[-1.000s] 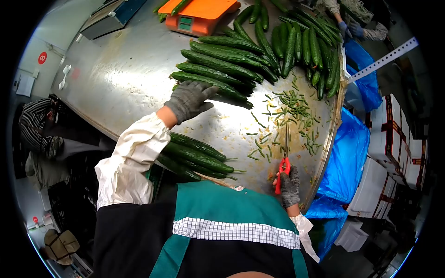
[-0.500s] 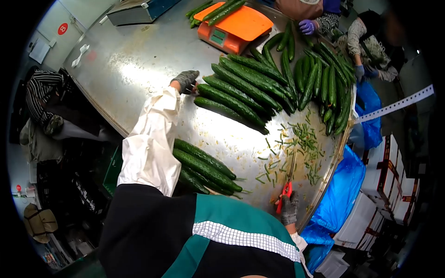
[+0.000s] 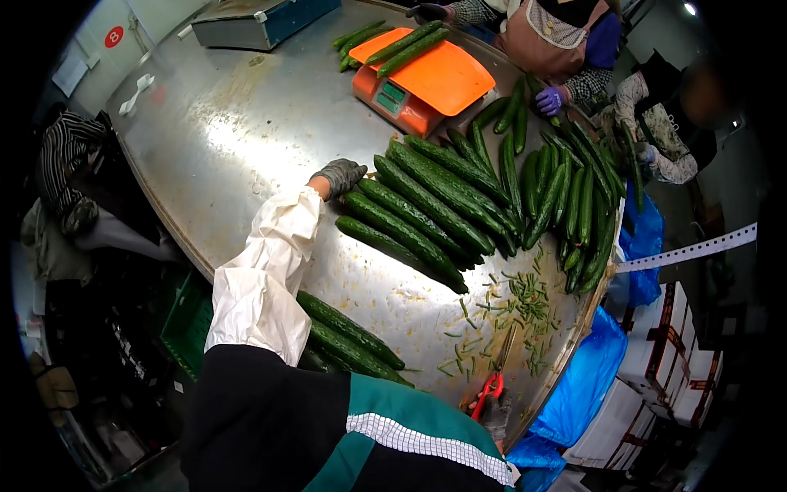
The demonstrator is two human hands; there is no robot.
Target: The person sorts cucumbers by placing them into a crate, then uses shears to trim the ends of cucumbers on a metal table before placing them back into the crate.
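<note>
My left hand (image 3: 340, 177), in a dark grey glove, reaches to the left ends of a row of large cucumbers (image 3: 426, 201). Its fingers are stretched out at the tips of the cucumbers; whether they press on one is unclear. Low on the right, my gloved right hand (image 3: 495, 414) is closed around the red handles of a pair of scissors (image 3: 490, 392). The blades point away from me, close to scattered green stem trimmings (image 3: 529, 299). More cucumbers (image 3: 348, 332) lie near my body, partly hidden by my left sleeve.
An orange scale (image 3: 426, 74) with cucumbers on its pan stands on the metal table (image 3: 213, 164). Across the table are a co-worker's purple-gloved hand (image 3: 551, 100) and another person (image 3: 660, 123). A cucumber pile (image 3: 586, 189), blue plastic (image 3: 578, 377) and boxes (image 3: 656, 344) are at right.
My view has shifted a little. My left hand has come closer to the cucumber ends. The scissors are still in my right hand. More of the co-worker across the table shows.
</note>
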